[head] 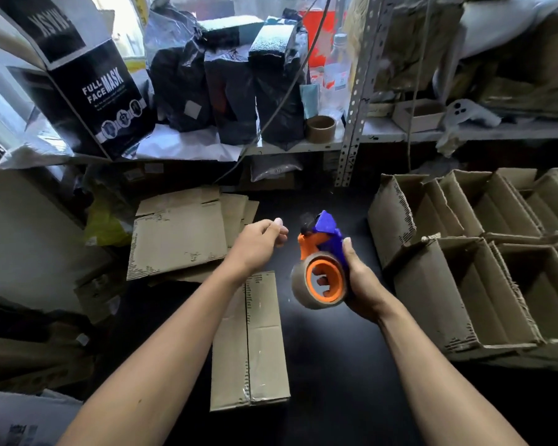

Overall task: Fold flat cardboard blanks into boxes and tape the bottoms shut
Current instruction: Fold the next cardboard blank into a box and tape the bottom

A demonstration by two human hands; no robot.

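Note:
A folded cardboard box (255,342) lies on the dark table below my arms, its two bottom flaps meeting along a centre seam. My right hand (363,284) grips a blue and orange tape dispenser (321,268) carrying a brown tape roll, held above the table to the right of the box. My left hand (258,243) hovers just left of the dispenser's front end, fingers curled, thumb and fingertip close together; whether it pinches a tape end I cannot tell. A stack of flat cardboard blanks (181,236) lies at the left rear.
Several folded open boxes (464,268) are packed together at the right. A shelf (384,133) behind holds black bags (229,85), a face mask box (94,91) and an empty tape core (321,128). A perforated metal upright (351,123) stands at centre rear.

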